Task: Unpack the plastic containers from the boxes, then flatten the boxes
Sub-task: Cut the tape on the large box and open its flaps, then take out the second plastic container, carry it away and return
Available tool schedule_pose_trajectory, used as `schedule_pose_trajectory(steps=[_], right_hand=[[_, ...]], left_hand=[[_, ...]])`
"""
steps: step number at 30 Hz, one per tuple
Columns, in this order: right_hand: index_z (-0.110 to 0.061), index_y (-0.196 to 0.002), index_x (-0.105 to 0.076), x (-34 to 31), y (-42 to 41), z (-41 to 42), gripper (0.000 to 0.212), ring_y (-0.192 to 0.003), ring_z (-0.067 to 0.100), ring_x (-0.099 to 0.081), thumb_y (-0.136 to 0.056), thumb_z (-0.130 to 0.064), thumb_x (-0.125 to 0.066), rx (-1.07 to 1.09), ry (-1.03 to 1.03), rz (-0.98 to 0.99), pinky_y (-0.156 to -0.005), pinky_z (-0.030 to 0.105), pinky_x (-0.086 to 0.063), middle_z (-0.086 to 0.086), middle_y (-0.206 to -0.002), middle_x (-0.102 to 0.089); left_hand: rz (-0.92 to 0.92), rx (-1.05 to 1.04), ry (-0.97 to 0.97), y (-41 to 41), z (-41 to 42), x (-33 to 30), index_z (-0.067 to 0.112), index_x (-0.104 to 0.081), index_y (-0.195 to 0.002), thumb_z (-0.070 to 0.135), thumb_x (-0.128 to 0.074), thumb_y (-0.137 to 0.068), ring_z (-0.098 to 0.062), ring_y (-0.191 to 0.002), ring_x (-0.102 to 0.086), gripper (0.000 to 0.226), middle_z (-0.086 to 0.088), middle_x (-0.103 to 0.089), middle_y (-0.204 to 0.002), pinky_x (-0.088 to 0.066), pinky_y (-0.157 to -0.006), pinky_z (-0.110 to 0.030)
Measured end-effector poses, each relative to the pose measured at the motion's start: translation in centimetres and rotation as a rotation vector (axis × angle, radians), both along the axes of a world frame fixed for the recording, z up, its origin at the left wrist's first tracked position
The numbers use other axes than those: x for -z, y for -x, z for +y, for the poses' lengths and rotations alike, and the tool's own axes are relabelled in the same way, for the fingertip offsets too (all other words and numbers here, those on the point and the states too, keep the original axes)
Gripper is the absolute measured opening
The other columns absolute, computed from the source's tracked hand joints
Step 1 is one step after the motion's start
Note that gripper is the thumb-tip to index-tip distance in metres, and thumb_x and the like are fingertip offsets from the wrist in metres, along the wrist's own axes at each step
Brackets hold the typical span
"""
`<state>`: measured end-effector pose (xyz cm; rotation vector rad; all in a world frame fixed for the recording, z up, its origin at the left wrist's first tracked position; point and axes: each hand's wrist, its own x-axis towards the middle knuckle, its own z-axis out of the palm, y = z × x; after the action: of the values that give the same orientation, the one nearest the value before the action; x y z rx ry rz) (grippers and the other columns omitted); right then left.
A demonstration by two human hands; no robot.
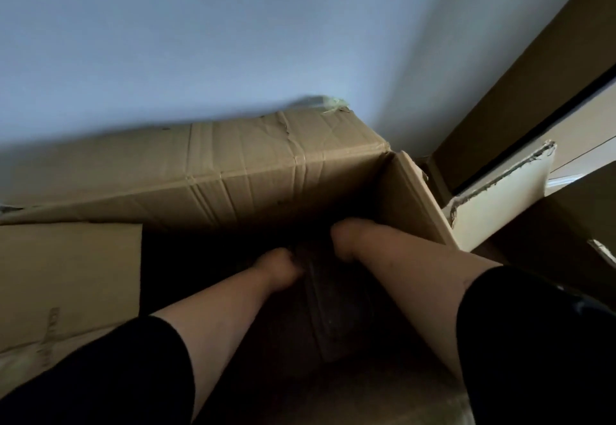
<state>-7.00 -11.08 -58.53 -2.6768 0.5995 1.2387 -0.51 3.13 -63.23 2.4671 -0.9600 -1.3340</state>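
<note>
A pale wall (233, 41) is seen behind the large open cardboard box (253, 171), whose taped far flap is folded back against it. To the right of the box, a white torn-edged board (500, 204) is leaned. Both arms, in black sleeves (100, 374), are reached down into the box's dark interior. A dim dark object (336, 311), possibly a plastic container, is seen deep inside the box between the left hand (276, 266) and the right hand (345, 236); whether the fingers are curled round it cannot be told, the fingers being hidden in shadow.
</note>
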Motion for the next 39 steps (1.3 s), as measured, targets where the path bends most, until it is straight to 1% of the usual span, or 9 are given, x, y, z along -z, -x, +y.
schedule_pose_trajectory(steps=[4, 7, 11, 16, 20, 25, 29, 35, 39], right_hand=[[-0.005, -0.133, -0.059, 5.3, 0.2, 0.1, 0.035, -0.131, 0.032, -0.052, -0.101, -0.016, -0.049, 0.135, -0.069, -0.010, -0.108, 0.037, -0.040, 0.016, -0.143, -0.054], [-0.006, -0.142, -0.050, 7.8, 0.4, 0.4, 0.040, -0.138, 0.030, -0.044, -0.106, -0.017, -0.038, 0.253, -0.118, -0.016, -0.114, 0.036, -0.032, 0.014, -0.151, -0.046], [0.000, -0.141, -0.048, 9.3, 0.9, 0.2, 0.039, -0.134, 0.034, -0.048, -0.107, -0.013, -0.034, 0.330, -0.150, -0.075, -0.109, 0.040, -0.038, 0.018, -0.145, -0.050], [0.000, -0.147, -0.041, 10.1, 0.9, 0.1, 0.043, -0.142, 0.031, -0.039, -0.108, -0.016, -0.033, 0.335, -0.152, -0.013, -0.116, 0.035, -0.027, 0.019, -0.156, -0.038], [-0.001, -0.138, -0.053, 8.6, 0.8, 0.6, 0.037, -0.134, 0.033, -0.048, -0.105, -0.016, -0.043, 0.296, -0.158, 0.017, -0.110, 0.038, -0.036, 0.020, -0.146, -0.048], [-0.005, -0.126, -0.061, 4.0, 1.7, 2.2, 0.030, -0.119, 0.031, -0.059, -0.100, -0.017, -0.050, 0.320, -0.127, -0.092, -0.097, 0.036, -0.047, 0.017, -0.134, -0.058], [-0.007, -0.131, -0.055, -2.3, 3.8, 3.2, 0.032, -0.121, 0.032, -0.056, -0.100, -0.012, -0.049, 0.414, -0.069, -0.155, -0.093, 0.038, -0.047, 0.016, -0.135, -0.054], [-0.008, -0.123, -0.056, -13.4, 7.4, 2.7, 0.027, -0.110, 0.034, -0.063, -0.098, -0.015, -0.052, 0.632, -0.049, -0.242, -0.081, 0.035, -0.047, 0.015, -0.118, -0.066], [-0.016, -0.103, -0.061, -21.4, 10.2, 3.0, 0.019, -0.091, 0.032, -0.064, -0.096, -0.023, -0.045, 0.766, -0.039, -0.307, -0.075, 0.035, -0.052, 0.009, -0.099, -0.067]], left_hand=[[0.104, -0.016, -0.029, 1.9, 0.0, 3.6, 0.003, -0.052, -0.137, 0.022, -0.045, -0.104, -0.027, -0.129, -0.051, 0.039, -0.013, -0.052, -0.142, -0.035, -0.100, -0.025], [0.115, -0.050, -0.035, 3.3, -0.4, 5.4, 0.003, -0.051, -0.138, 0.025, -0.045, -0.104, -0.028, -0.130, -0.050, 0.041, -0.016, -0.052, -0.143, -0.035, -0.098, -0.025], [0.158, -0.058, -0.029, 4.3, -0.6, 7.2, 0.001, -0.050, -0.138, 0.021, -0.046, -0.104, -0.028, -0.132, -0.049, 0.040, -0.017, -0.051, -0.143, -0.033, -0.104, -0.026], [0.202, -0.144, -0.044, 4.4, -0.1, 8.4, -0.001, -0.063, -0.121, 0.019, -0.050, -0.101, -0.031, -0.115, -0.060, 0.031, -0.020, -0.064, -0.125, -0.044, -0.092, -0.031], [0.224, -0.236, -0.068, 3.8, 0.6, 6.8, -0.004, -0.059, -0.124, 0.019, -0.048, -0.101, -0.034, -0.116, -0.059, 0.034, -0.023, -0.062, -0.126, -0.046, -0.093, -0.033], [0.188, -0.366, -0.074, 2.6, 2.2, 2.7, 0.000, -0.061, -0.122, 0.024, -0.045, -0.103, -0.035, -0.117, -0.058, 0.035, -0.020, -0.062, -0.127, -0.045, -0.095, -0.034], [0.117, -0.484, -0.018, 3.0, 2.7, -3.3, 0.012, -0.059, -0.114, 0.034, -0.058, -0.096, -0.031, -0.108, -0.060, 0.029, -0.013, -0.064, -0.114, -0.046, -0.089, -0.033], [0.053, -0.402, 0.078, 4.1, 2.0, -14.1, 0.026, -0.058, -0.103, 0.042, -0.055, -0.095, -0.023, -0.092, -0.062, 0.018, -0.001, -0.065, -0.096, -0.051, -0.079, -0.035], [0.048, -0.396, 0.075, 5.1, 3.7, -21.9, 0.024, -0.058, -0.104, 0.040, -0.057, -0.094, -0.021, -0.091, -0.061, 0.019, 0.000, -0.064, -0.098, -0.051, -0.084, -0.037]])
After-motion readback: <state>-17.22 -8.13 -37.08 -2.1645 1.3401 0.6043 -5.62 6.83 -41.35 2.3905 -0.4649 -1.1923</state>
